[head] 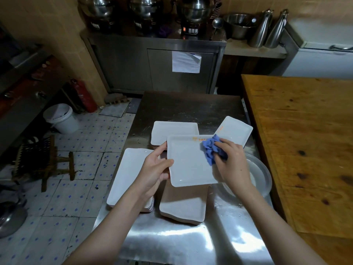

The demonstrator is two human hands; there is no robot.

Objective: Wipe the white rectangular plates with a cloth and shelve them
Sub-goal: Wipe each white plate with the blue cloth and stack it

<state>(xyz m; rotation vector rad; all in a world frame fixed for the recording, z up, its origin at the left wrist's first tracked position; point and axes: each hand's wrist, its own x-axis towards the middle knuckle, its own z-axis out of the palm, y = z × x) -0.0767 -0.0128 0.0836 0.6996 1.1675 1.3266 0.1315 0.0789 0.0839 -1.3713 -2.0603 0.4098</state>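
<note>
Head camera: one white rectangular plate (pixel 189 165) is held above a steel table (pixel 172 236), roughly level. The left hand (pixel 156 169) grips the plate's left edge, thumb lying over the rim and fingers curled underneath. The right hand (pixel 233 163) is closed round a bunched blue cloth (pixel 211 150) and presses it on the plate's far right part, near the rim.

A short line of orange print runs along the far rim of the held plate, just beside the cloth; it is too small to read. A fainter orange mark shows on the lone plate (pixel 236 129) lying askew at the table's right side, equally unreadable.

Apart from the held one, plates sit in four places on the table: that lone plate, a far stack (pixel 174 130) behind the held plate, a left stack (pixel 128 175) partly under the left forearm, and a near stack (pixel 183 207) below the held plate. How many plates each stack holds cannot be counted. One round metal basin (pixel 264 175) stands at the right edge, partly behind the right wrist.

One wooden table (pixel 305 140) adjoins on the right. On the steel cabinet (pixel 133 64) at the back stand three steel pots (pixel 145 8); one sheet of paper (pixel 186 62) hangs on its door, with no legible writing. To the right are one ladle (pixel 217 22), one steel bowl (pixel 238 23) and two steel jugs (pixel 259 29). On the tiled floor at left: one white bucket (pixel 63 119), one red fire extinguisher (pixel 86 96), one wooden stool (pixel 57 163)
</note>
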